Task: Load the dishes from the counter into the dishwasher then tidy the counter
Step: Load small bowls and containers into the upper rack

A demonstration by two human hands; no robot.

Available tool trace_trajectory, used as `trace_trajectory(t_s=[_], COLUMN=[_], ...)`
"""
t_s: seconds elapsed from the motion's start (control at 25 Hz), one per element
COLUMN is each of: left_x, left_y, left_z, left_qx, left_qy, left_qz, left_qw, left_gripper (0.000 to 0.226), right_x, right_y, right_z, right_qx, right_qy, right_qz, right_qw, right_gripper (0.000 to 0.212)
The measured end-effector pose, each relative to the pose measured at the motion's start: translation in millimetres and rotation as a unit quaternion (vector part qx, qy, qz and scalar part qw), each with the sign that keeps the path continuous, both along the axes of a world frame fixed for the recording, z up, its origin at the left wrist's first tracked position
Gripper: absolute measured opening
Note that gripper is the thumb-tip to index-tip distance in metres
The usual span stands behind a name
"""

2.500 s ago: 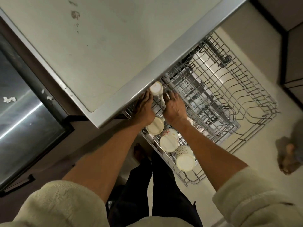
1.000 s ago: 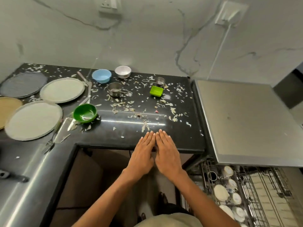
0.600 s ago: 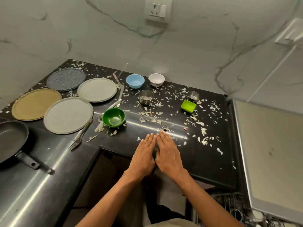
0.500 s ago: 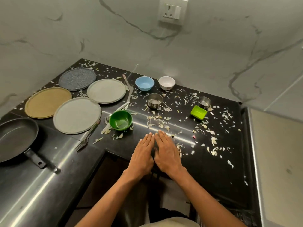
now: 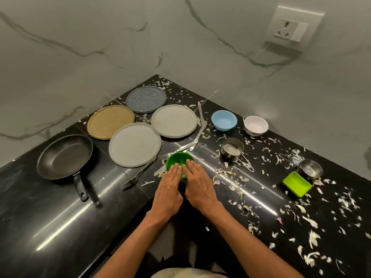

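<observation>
A black polished L-shaped counter (image 5: 60, 227) sits in a corner of pale marble-veined wall, with a white power socket (image 5: 292, 29) on the right wall. Pale vegetable scraps (image 5: 309, 239) are scattered across its right half. Toward the corner lie four flat plates: a speckled dark plate (image 5: 146, 99), a tan plate (image 5: 111, 121) and two grey plates (image 5: 174, 121) (image 5: 135, 144). A black frying pan (image 5: 64, 156) sits left of them, and a fork (image 5: 136, 176) lies near the front grey plate. To the right stand a blue bowl (image 5: 224, 120), a white bowl (image 5: 256, 125), two small steel cups (image 5: 232, 148) (image 5: 310, 168) and a lime-green square dish (image 5: 297, 184). Both bare forearms reach forward side by side. The left hand (image 5: 168, 188) and right hand (image 5: 197, 185) lie flat, fingers straight and together, gripping nothing; their fingertips (image 5: 176, 165) overlap the near rim of a green bowl (image 5: 178, 160) in the middle of the counter, though actual contact is unclear
</observation>
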State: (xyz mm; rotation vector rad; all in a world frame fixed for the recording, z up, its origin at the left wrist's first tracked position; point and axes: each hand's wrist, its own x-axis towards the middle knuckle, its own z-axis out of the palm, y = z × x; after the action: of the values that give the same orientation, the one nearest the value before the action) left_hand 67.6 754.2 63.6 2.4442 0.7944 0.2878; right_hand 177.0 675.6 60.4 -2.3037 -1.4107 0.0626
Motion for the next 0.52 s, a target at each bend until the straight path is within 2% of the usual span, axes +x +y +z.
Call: trace_trajectory(t_s=[0.16, 0.28, 0.52], left_x=[15.7, 34.7, 95.8], left_y=[15.0, 17.3, 12.6], left_z=[5.5, 11.0, 19.8], left_qx=[0.002, 0.004, -0.015], left_qy=[-0.01, -0.015, -0.029], left_qz=[-0.005, -0.042, -0.14], left_qw=[1.0, 0.999, 0.99], left_gripper=[0.075, 0.075, 0.075], right_x=[14.2, 28.3, 87.3], right_y=[13.4, 10.9, -15.2], right_z=[-3.0, 1.5, 16.9], right_qx=[-0.014, -0.005, -0.005], right_qy=[0.002, -0.004, -0.055], right_qz=[0.003, -0.033, -0.224], right_qw=[1.0, 0.999, 0.973], right_gripper=[0.058, 0.055, 0.048])
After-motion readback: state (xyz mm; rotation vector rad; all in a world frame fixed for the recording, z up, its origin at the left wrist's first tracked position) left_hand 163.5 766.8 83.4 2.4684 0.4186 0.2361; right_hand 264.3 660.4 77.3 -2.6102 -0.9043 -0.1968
